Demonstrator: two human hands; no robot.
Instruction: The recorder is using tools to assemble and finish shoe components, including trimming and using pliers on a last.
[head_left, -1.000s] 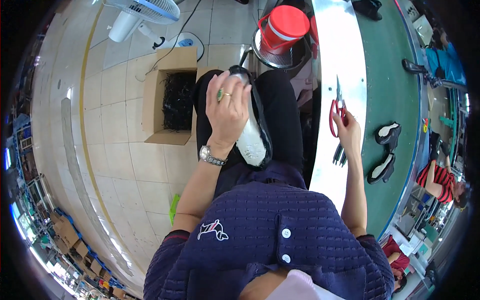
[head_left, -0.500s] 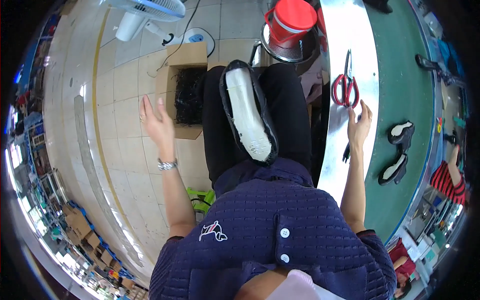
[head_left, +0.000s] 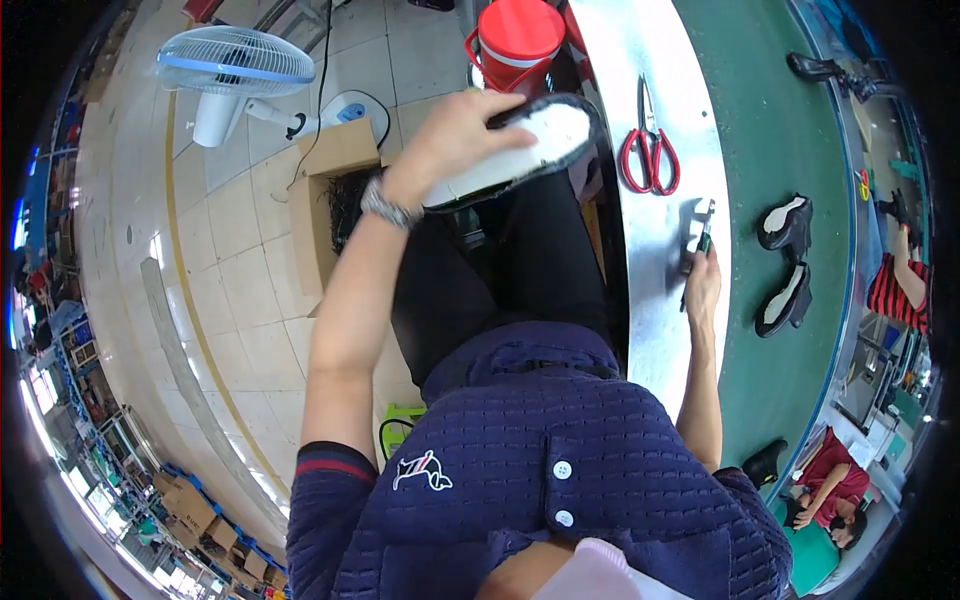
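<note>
Where half a second earlier the left hand had hung open and empty out over the tiled floor and the shoe had lain along the lap, the hand now clasped that white-soled black shoe near its heel and held it lifted across the lap, sole up. The right hand, earlier open at the edge of the metal bench, was closed on a thin dark tool there, with the red-handled scissors lying just beyond it.
</note>
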